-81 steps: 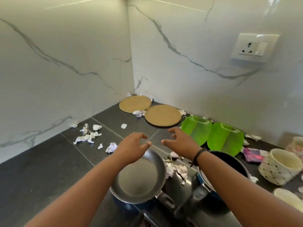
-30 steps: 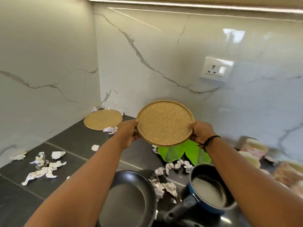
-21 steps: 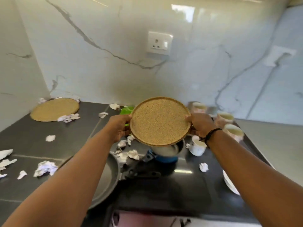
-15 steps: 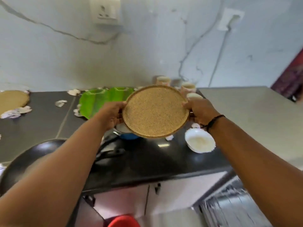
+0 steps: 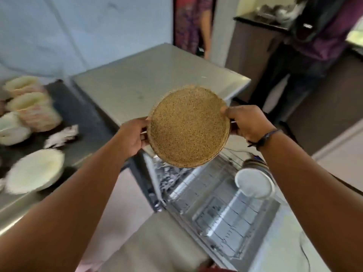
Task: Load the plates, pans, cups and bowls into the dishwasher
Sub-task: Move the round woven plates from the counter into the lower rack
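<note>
A round speckled brown plate (image 5: pixel 187 127) is held in the air between both hands, its face tilted toward me. My left hand (image 5: pixel 131 137) grips its left rim and my right hand (image 5: pixel 246 124) grips its right rim. Below the plate the dishwasher's wire rack (image 5: pixel 216 205) is pulled out, with a round white dish (image 5: pixel 254 183) standing in it at the right. On the dark counter at the left lie a white bowl (image 5: pixel 35 170) and several cups (image 5: pixel 29 107), all blurred.
A steel worktop (image 5: pixel 153 77) stands behind the plate, above the dishwasher. Crumpled paper (image 5: pixel 61 135) lies on the counter (image 5: pixel 84 118). Two people stand at the back right, one in a patterned garment (image 5: pixel 188 22), one in purple (image 5: pixel 322 32).
I lifted the brown plate off the counter with both hands and swung right with it. The view has gone from the counter corner to the open dishwasher rack below.
</note>
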